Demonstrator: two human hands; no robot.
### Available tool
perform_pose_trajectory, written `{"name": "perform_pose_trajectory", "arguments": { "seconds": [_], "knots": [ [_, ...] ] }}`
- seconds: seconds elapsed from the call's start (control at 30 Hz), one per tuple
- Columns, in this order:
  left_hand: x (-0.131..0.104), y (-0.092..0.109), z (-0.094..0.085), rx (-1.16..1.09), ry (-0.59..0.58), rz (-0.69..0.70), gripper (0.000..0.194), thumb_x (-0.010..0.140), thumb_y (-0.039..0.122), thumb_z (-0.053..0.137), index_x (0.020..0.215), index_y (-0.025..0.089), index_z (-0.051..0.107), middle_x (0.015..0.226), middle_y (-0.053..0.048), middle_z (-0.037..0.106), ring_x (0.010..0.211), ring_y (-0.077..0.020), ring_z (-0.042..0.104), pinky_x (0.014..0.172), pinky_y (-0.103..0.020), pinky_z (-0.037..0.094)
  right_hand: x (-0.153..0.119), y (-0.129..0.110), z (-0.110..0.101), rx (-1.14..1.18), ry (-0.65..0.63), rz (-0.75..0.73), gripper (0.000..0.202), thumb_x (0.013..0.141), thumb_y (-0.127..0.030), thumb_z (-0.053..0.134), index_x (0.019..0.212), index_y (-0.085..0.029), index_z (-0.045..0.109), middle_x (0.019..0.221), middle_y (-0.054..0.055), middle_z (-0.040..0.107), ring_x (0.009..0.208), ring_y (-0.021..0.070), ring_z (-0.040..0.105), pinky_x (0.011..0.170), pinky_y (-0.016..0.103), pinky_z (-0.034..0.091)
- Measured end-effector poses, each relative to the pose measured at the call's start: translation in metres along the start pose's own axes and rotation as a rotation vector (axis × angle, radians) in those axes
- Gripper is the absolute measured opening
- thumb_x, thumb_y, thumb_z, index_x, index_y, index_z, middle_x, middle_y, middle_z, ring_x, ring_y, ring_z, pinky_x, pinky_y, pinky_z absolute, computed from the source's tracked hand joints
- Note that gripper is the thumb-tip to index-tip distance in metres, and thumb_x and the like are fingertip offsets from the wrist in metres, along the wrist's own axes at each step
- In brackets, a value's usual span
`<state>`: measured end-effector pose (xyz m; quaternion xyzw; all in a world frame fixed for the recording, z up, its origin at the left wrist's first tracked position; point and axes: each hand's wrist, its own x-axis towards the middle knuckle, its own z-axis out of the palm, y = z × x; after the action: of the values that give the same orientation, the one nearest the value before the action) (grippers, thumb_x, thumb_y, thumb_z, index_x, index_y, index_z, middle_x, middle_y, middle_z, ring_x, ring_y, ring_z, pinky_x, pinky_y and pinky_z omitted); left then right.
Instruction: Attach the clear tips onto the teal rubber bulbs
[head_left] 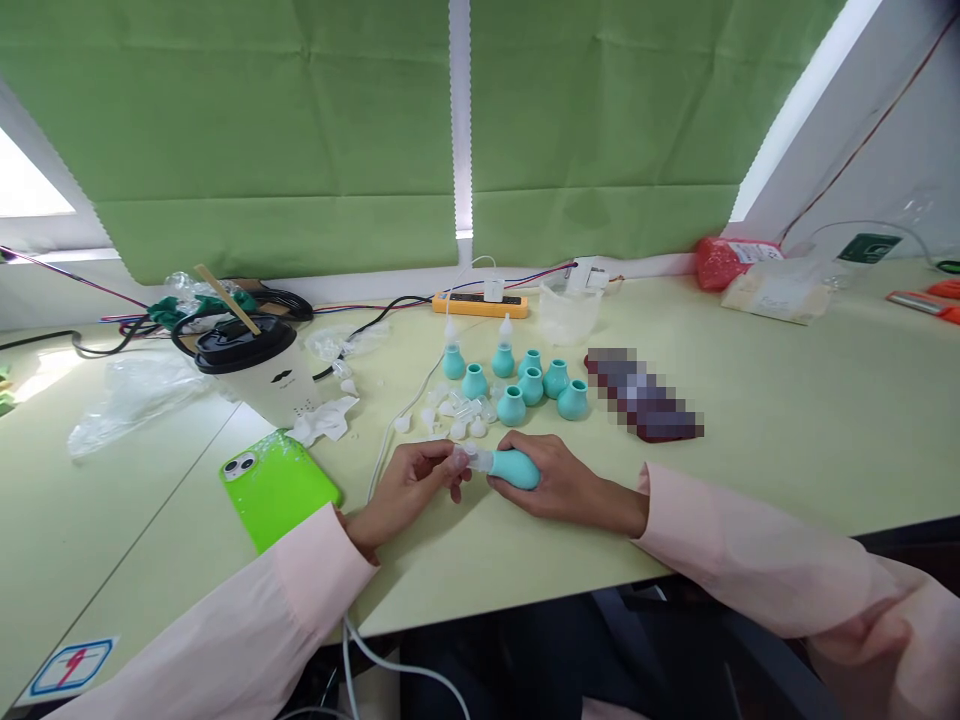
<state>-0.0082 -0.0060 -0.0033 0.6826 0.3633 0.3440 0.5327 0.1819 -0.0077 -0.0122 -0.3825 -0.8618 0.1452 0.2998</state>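
Note:
My right hand [551, 475] is wrapped round a teal rubber squeeze bulb [516, 468], which lies sideways with its neck to the left. A clear plastic nozzle [480, 459] sits at the bulb's neck. The fingers of my left hand [420, 480] pinch the nozzle's far end, on a small clear tip [459, 456]. Just beyond my hands lie several loose clear nozzle parts [472, 410] and small white tips [403, 423]. Several open teal bulbs [511, 405] stand behind them. Two bulbs farther back [453, 361] carry clear nozzles pointing up.
A green phone [279, 485] and a lidded paper cup [259, 370] stand left, near a crumpled tissue [322, 420]. A dark red, blurred-out object [645, 395] lies right. Behind are a clear tub [570, 312] and an orange power strip [469, 307]. A white cable [394, 420] crosses the table.

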Motion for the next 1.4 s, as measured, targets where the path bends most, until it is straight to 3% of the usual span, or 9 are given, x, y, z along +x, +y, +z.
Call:
{"name": "perform_pose_trajectory", "arguments": {
  "seconds": [0.3, 0.53, 0.73, 1.07, 1.4],
  "knots": [
    [0.0, 0.006, 0.004, 0.033, 0.052, 0.003, 0.022, 0.07, 0.033, 0.055, 0.065, 0.012, 0.057, 0.058, 0.001, 0.047, 0.05, -0.0078, 0.044, 0.049, -0.02, 0.04, -0.002, 0.003, 0.006, -0.097, 0.021, -0.056, 0.011, 0.074, -0.028, 0.047, 0.078, -0.018, 0.045, 0.066, 0.001, 0.055, 0.058, 0.0133, 0.053, 0.051, 0.024, 0.036],
    [-0.001, 0.005, 0.003, 0.095, 0.001, -0.017, 0.02, 0.07, 0.031, 0.056, 0.069, 0.011, 0.058, 0.057, 0.001, 0.047, 0.048, -0.007, 0.043, 0.045, -0.019, 0.039, -0.007, 0.01, 0.011, -0.296, 0.001, -0.163, 0.013, 0.078, -0.025, 0.041, 0.085, -0.016, 0.047, 0.074, 0.006, 0.057, 0.062, 0.0163, 0.053, 0.045, 0.025, 0.032],
    [-0.002, 0.004, 0.003, 0.084, -0.02, 0.008, 0.02, 0.069, 0.029, 0.057, 0.077, 0.01, 0.059, 0.067, -0.002, 0.052, 0.048, -0.0067, 0.044, 0.046, -0.021, 0.042, -0.003, 0.003, 0.005, -0.072, -0.041, -0.076, 0.012, 0.075, -0.026, 0.047, 0.082, -0.017, 0.046, 0.071, 0.002, 0.056, 0.06, 0.0132, 0.052, 0.052, 0.024, 0.036],
    [-0.005, -0.001, 0.0, 0.395, -0.025, 0.155, 0.023, 0.071, 0.028, 0.055, 0.084, 0.011, 0.06, 0.069, -0.005, 0.055, 0.062, -0.0119, 0.049, 0.053, -0.022, 0.043, 0.004, -0.003, -0.013, 0.281, -0.338, 0.125, 0.018, 0.067, -0.028, 0.057, 0.078, -0.016, 0.049, 0.066, -0.003, 0.048, 0.058, 0.0083, 0.044, 0.051, 0.02, 0.034],
    [-0.006, 0.004, 0.002, 0.415, -0.08, 0.278, 0.023, 0.072, 0.024, 0.055, 0.085, 0.006, 0.06, 0.068, -0.007, 0.056, 0.06, -0.0116, 0.05, 0.052, -0.022, 0.042, 0.014, 0.003, -0.019, 0.491, -0.597, 0.304, 0.032, 0.059, -0.039, 0.064, 0.074, -0.015, 0.05, 0.065, -0.004, 0.042, 0.058, 0.0064, 0.039, 0.05, 0.018, 0.031]
  ]
}}
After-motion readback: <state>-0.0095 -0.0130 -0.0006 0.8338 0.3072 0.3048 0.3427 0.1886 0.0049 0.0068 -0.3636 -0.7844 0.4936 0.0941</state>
